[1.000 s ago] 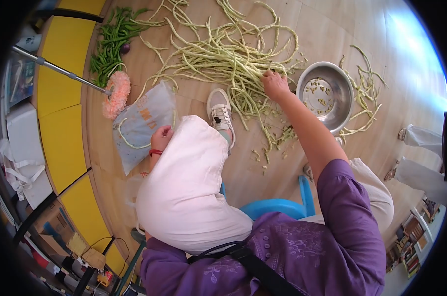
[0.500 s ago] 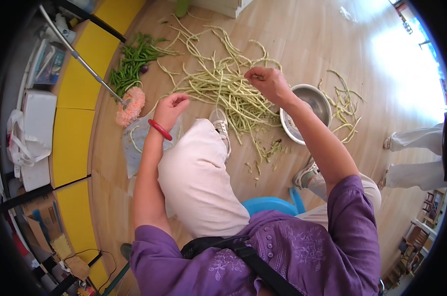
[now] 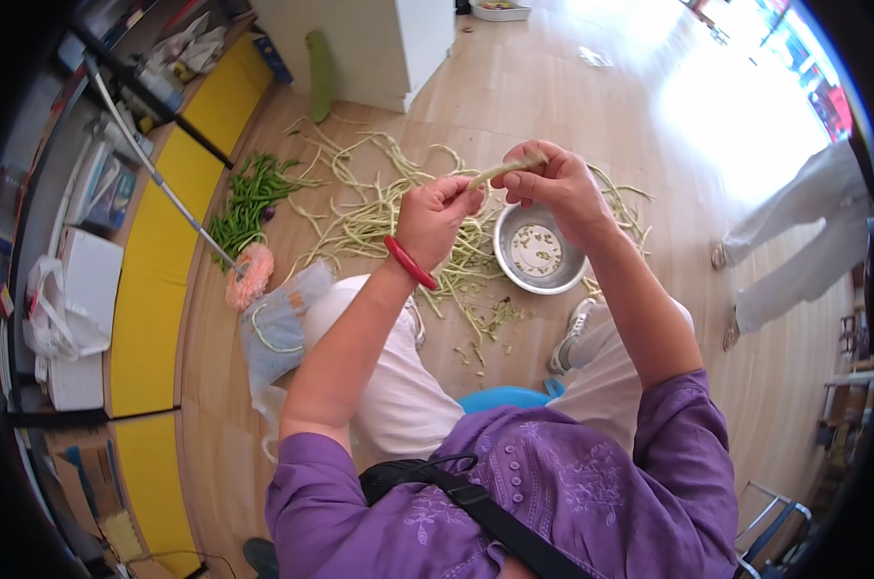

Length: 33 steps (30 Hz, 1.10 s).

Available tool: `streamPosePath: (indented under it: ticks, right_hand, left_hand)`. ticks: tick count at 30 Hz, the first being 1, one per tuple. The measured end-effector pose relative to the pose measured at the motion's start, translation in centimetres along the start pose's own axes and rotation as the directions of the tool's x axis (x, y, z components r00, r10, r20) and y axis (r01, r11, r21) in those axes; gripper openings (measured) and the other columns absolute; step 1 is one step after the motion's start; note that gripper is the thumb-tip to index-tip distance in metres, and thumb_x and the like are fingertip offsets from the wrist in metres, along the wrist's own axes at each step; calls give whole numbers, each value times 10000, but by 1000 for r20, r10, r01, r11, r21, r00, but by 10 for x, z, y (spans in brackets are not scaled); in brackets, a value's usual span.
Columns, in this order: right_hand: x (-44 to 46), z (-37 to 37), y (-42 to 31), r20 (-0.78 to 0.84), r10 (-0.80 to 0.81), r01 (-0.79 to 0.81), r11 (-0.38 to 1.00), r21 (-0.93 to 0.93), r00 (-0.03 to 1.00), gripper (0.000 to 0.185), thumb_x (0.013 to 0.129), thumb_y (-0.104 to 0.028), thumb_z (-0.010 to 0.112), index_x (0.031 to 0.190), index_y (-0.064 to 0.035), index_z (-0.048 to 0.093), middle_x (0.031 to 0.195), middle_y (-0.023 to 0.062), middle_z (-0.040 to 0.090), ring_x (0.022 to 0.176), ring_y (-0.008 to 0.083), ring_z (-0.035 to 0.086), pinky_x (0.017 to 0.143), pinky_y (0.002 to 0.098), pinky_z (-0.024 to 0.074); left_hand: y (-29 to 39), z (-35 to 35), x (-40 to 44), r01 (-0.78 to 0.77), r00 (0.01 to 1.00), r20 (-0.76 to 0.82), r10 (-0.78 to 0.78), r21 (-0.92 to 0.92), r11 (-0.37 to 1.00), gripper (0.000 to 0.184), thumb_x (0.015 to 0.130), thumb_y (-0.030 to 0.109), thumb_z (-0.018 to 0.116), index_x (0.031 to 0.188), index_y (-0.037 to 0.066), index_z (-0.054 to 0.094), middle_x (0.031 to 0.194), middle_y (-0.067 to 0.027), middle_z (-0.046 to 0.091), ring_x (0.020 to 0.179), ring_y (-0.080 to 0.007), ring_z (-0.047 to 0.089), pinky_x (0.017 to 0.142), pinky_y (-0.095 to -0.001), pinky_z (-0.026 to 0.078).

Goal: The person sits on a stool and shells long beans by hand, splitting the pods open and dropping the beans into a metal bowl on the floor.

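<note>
Both hands hold one pale green long bean (image 3: 500, 171) up in front of me, above the pile and the bowl. My left hand (image 3: 429, 220), with a red bangle at its wrist, pinches the bean's left end. On the other end the fingers of my right hand (image 3: 564, 193) are closed. Below on the floor a loose pile of long beans (image 3: 355, 224) spreads out. Under my right hand stands a steel bowl (image 3: 572, 265) with small bean pieces on its bottom. Bean scraps (image 3: 500, 317) lie between my feet and the pile.
Green peppers (image 3: 244, 207) and a mop with a pink head (image 3: 252, 275) are on the left, near yellow cabinets (image 3: 148, 357). A plastic bag (image 3: 287, 323) lies by my left leg. A green gourd (image 3: 319, 77) leans on a white cabinet. Another person's legs (image 3: 794, 227) are at right.
My hands have come together, the left moving right, and a bean is now plainly seen between them. The view has shifted, showing more floor at the far side.
</note>
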State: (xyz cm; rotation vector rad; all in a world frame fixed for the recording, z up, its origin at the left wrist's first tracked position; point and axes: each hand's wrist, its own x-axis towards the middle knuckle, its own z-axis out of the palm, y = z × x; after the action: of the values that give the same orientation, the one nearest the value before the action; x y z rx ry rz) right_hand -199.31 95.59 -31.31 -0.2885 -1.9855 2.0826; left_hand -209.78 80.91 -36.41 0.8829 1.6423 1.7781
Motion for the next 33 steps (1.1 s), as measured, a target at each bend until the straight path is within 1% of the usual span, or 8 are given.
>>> streamPosePath:
  ticks: [1, 8, 13, 16, 20, 21, 22, 33]
  right_hand:
    - [-9, -8, 6, -50, 51, -44, 991, 130, 997, 242, 758, -160, 662, 935, -14, 584, 794, 25, 609, 669, 70, 535, 603, 212, 425]
    - [-55, -63, 42, -179, 121, -126, 992, -13, 976, 169, 769, -163, 631, 893, -49, 611, 730, -23, 582, 625, 47, 501, 570, 191, 398]
    - [-66, -85, 60, -263, 197, -138, 964, 227, 944, 116, 785, -134, 596, 794, -18, 595, 671, -9, 552, 568, 58, 473, 530, 196, 382]
    - [-66, -93, 71, -245, 251, -177, 941, 290, 936, 117, 785, -136, 593, 795, -19, 595, 674, -4, 554, 566, 60, 476, 530, 196, 382]
    - [-66, -96, 66, -250, 206, -171, 973, 155, 946, 117, 774, -140, 588, 787, -25, 601, 679, -5, 555, 577, 53, 476, 535, 198, 389]
    - [-65, -98, 66, -246, 194, -170, 979, 115, 950, 114, 772, -136, 584, 783, -25, 609, 667, -5, 549, 588, 52, 480, 539, 202, 398]
    - [-63, -98, 74, -269, 171, -174, 985, 13, 948, 80, 772, -110, 575, 776, -33, 600, 659, -3, 541, 585, 64, 491, 546, 207, 400]
    - [-72, -92, 67, -176, 81, -71, 996, 60, 981, 138, 795, -184, 610, 795, -49, 580, 677, -35, 527, 612, 40, 466, 541, 204, 401]
  left_hand:
    - [1, 13, -1, 30, 1000, -1, -30, -50, 998, 158, 812, 118, 610, 903, -11, 617, 727, -17, 603, 658, -72, 554, 603, -199, 458]
    - [-9, 81, -6, 310, 931, 215, -296, -35, 950, 148, 807, 131, 608, 773, -12, 623, 624, -22, 572, 536, -79, 520, 513, -201, 427]
    - [-25, 105, 0, 324, 932, 231, -280, -187, 927, 186, 838, 110, 557, 962, -28, 562, 676, -50, 591, 559, -107, 552, 544, -218, 466]
    - [-36, 112, 5, 325, 932, 223, -284, -171, 930, 172, 851, 124, 543, 929, -27, 569, 670, -48, 588, 559, -107, 548, 549, -220, 460]
    - [-38, 118, 11, 287, 943, 210, -259, -113, 951, 157, 857, 128, 528, 894, -19, 570, 663, -47, 584, 585, -103, 542, 555, -220, 445]
    - [-32, 117, 12, 259, 943, 213, -254, 7, 966, 138, 849, 100, 523, 892, -24, 564, 692, -55, 589, 615, -103, 553, 568, -222, 452]
    - [-44, 121, 11, 232, 965, 155, -214, -110, 967, 131, 821, 76, 565, 904, -25, 565, 702, -54, 598, 603, -103, 562, 550, -222, 457]
    - [-35, 128, 16, 145, 982, 124, -142, -9, 989, 172, 848, 156, 567, 759, 10, 582, 570, -19, 546, 472, -79, 499, 442, -192, 386]
